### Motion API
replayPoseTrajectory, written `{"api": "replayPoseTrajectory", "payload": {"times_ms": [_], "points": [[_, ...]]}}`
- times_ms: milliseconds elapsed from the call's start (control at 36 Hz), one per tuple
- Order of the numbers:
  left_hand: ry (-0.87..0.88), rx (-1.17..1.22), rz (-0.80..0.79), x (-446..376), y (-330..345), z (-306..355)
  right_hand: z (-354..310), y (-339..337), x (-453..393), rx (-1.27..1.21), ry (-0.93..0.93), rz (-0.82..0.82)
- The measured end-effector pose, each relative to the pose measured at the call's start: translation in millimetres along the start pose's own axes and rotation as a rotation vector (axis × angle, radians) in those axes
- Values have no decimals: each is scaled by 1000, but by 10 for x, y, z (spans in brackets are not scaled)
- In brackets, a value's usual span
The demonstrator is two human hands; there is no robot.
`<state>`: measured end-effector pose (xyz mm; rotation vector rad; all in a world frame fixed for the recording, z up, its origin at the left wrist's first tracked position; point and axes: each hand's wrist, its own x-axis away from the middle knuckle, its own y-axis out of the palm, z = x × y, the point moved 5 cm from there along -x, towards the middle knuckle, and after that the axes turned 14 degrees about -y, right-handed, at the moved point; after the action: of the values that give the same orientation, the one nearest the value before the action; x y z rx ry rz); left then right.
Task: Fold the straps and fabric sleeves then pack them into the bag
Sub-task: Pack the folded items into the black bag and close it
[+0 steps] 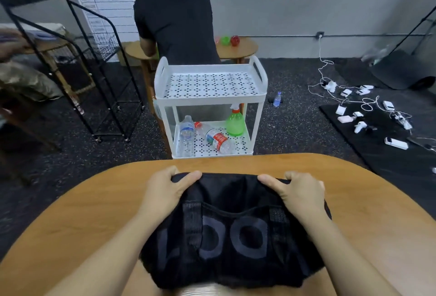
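Black mesh fabric bag with grey lettering and two webbing handles (226, 232) lies flat on the rounded wooden tabletop (354, 201), spread between both grips. Left hand (165, 192) pinches the bag's far rim, thumb on top, fingers curled under. Right hand (299, 189) holds the same rim likewise. No straps or sleeves visible outside. Judged step: closing or smoothing the packed bag. Next: draw rim flat, evenly. Beyond grips: white perforated two-tier trolley (210, 88)
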<state>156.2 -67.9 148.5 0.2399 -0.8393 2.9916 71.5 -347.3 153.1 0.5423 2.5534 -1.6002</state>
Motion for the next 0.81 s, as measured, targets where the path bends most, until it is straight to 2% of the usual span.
{"api": "replayPoseTrajectory", "payload": {"times_ms": [222,444,639,806], "points": [[83,-34,45,190,-588,842,-529,-706,-294,46,-13,-44],[156,-108,60,129,-1074,1493,-936,-1419,-599,49,-20,6],[192,-120,30,4,-1283,1841,-1119,-1787,-810,32,-28,23],[204,-159,121,-219,-1482,2259,-1321,-2108,-1233,-22,-70,66]]}}
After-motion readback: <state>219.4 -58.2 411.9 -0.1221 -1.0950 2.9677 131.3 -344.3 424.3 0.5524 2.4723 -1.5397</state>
